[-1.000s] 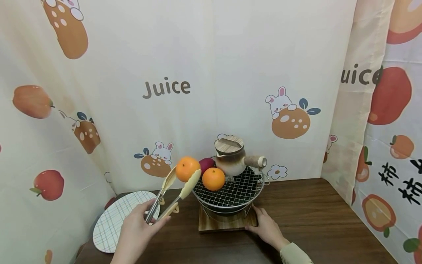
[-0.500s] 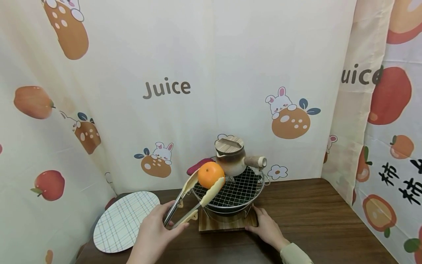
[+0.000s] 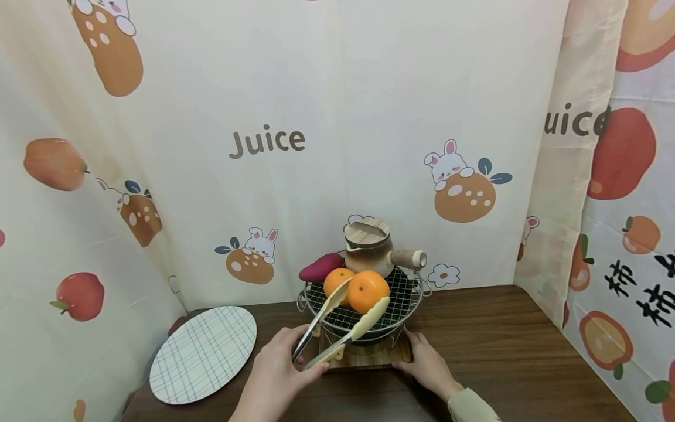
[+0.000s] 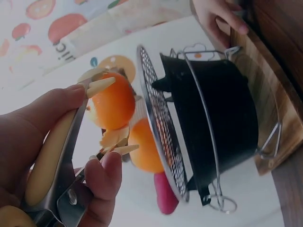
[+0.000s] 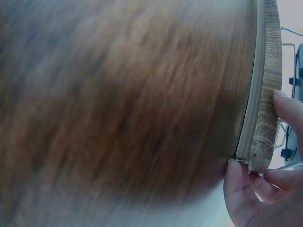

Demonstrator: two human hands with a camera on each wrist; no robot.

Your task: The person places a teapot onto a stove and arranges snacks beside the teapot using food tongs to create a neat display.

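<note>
My left hand (image 3: 279,372) holds metal tongs (image 3: 371,318) with cream tips. Between the tips is an orange (image 3: 369,291), above the wire mesh (image 3: 403,296) of a round black grill (image 4: 218,109). A second orange (image 3: 335,280) lies on the mesh just behind, partly covered by the tongs and the held fruit. Beyond it rests a purple sweet potato (image 3: 320,268). The grill stands on a square wooden board (image 3: 364,358). With thumb and fingers, my right hand (image 3: 429,364) grips the board near its front right corner.
A small teapot (image 3: 369,264) with a wooden lid and a side handle sits at the back of the mesh. An oval checked plate (image 3: 205,354) lies at the left of the brown table (image 3: 501,346). Printed curtains (image 3: 348,117) close off the back and sides.
My left hand has carried the orange in the tongs rightward and slightly lower, from the grill's left edge to over the mesh, past the second orange. The right hand keeps its place.
</note>
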